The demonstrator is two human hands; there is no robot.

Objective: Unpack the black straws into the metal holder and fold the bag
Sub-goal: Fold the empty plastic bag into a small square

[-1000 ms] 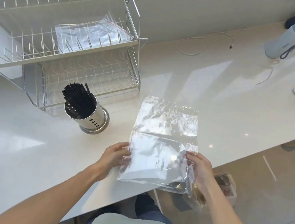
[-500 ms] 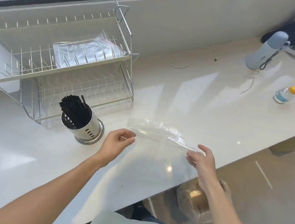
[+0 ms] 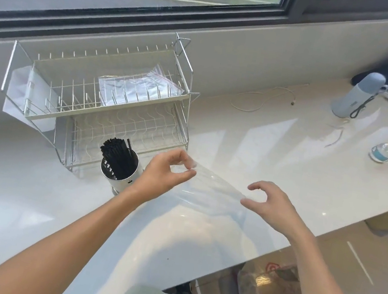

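The black straws (image 3: 116, 157) stand bunched in the round metal holder (image 3: 122, 181) on the white counter, just in front of the dish rack. A clear plastic bag (image 3: 213, 192) is stretched between my hands, raised above the counter and nearly edge-on to me. My left hand (image 3: 165, 174) pinches the bag's left end with thumb and fingertips, right beside the holder. At the bag's right end, my right hand (image 3: 269, 207) grips it between thumb and curled fingers. The bag looks empty.
A two-tier wire dish rack (image 3: 109, 96) with another clear bag (image 3: 136, 87) on its top shelf stands behind the holder. A white cable (image 3: 259, 101), a pale blue flask (image 3: 355, 97) and a small yellow-capped bottle (image 3: 384, 151) lie to the right. The counter edge (image 3: 273, 250) runs diagonally below my right arm.
The bag lay flat under both hands a second ago; it now hangs lifted between them. Both hands rose and moved away from me, the left toward the holder.
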